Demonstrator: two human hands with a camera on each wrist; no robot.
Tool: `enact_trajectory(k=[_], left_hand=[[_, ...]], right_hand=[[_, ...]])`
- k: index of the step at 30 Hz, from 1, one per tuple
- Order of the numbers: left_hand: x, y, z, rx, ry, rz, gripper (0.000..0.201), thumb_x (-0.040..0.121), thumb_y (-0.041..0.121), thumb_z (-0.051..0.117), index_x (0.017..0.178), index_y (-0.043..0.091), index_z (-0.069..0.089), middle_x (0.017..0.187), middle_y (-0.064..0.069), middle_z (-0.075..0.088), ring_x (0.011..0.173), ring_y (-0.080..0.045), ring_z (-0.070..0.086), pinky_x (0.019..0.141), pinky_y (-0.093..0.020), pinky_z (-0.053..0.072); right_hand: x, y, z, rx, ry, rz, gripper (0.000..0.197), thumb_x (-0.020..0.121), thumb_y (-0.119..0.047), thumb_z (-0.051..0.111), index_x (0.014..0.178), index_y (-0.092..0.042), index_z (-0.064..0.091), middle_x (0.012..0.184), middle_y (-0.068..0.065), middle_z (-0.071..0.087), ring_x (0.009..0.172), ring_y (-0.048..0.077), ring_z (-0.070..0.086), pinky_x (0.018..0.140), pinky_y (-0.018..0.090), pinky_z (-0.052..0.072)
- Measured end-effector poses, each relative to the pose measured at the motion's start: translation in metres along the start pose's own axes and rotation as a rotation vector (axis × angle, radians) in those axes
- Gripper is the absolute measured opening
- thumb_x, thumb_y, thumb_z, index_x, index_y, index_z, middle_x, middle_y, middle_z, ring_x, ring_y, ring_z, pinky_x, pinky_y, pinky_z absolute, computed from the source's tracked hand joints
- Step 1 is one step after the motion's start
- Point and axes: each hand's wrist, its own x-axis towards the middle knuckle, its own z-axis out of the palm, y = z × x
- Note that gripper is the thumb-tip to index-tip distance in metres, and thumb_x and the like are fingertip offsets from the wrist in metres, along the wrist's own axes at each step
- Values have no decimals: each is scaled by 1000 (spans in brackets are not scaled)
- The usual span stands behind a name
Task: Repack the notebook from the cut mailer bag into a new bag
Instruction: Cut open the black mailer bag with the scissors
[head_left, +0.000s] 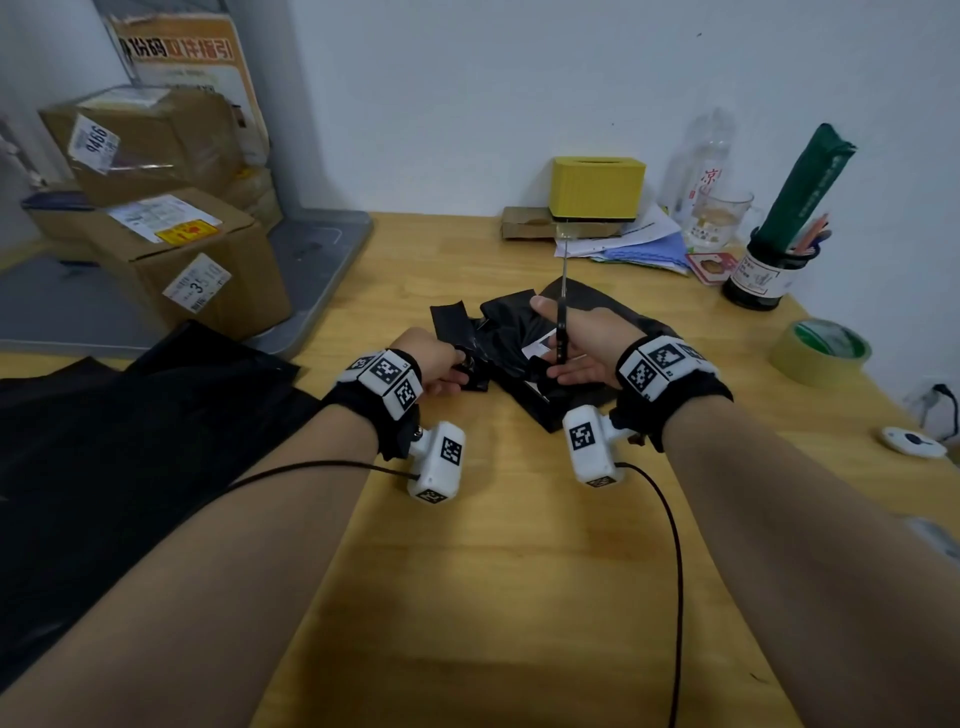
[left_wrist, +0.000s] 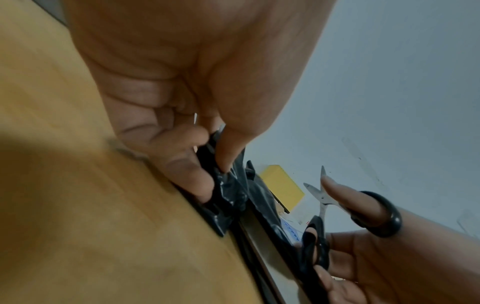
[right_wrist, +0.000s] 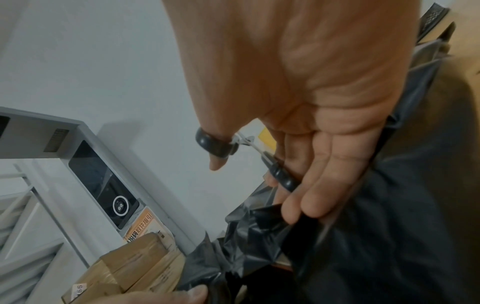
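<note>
Both hands worked at table (head_left: 519, 571) centre. Left hand (head_left: 436, 364) pinched black mailer (head_left: 506, 325) edge; right hand (head_left: 582, 348) gripped scissors (head_left: 562, 312), blades toward 12 o'clock.

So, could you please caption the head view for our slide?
Left hand pinches the black mailer bag while right hand holds scissors upright above it.

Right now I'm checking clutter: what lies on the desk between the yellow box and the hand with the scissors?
In the head view, only the scissors' blades and bare table lie between yellow box and right hand.

head: downward over desk | wrists: close, palm-side | shared: scissors (head_left: 561, 312)
</note>
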Motion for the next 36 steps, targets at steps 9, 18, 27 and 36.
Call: enact_trajectory(k=[9, 18, 27, 36], left_hand=[[-8, -5, 5, 44, 42, 123, 27, 98, 22, 54, 81, 2, 62, 54, -3, 67, 31, -9, 47, 33, -15, 26], [8, -24, -1, -105, 18, 43, 17, 88, 14, 73, 87, 9, 57, 55, -3, 47, 37, -13, 28, 37, -18, 23], [9, -25, -2, -189, 65, 35, 12, 88, 14, 74, 84, 9, 64, 55, -2, 46, 37, -13, 30, 36, -18, 26], [6, -23, -2, -192, 81, -7, 23, 86, 14, 75, 75, 8, 57, 56, -3, 49, 35, -13, 34, 34, -16, 23]], right_hand=[[-7, 1, -2, -34, -12, -3, 73, 82, -67, 69, 112, -1, 65, 95, 14, 75, 81, 29, 75, 69, 34, 62], [-8, -3, -1, -132, -43, -30, 74, 78, -72, 69, 107, -5, 65, 91, 11, 73, 72, 24, 73, 69, 34, 62], [-49, -29, -1, -314, -174, -159, 68, 76, -80, 63, 95, -15, 65, 75, 3, 72, 56, 17, 53, 48, 23, 27], [-66, 11, -9, -572, -433, 278, 76, 67, -88, 59, 86, -15, 62, 71, 1, 65, 41, 9, 44, 38, 16, 30]])
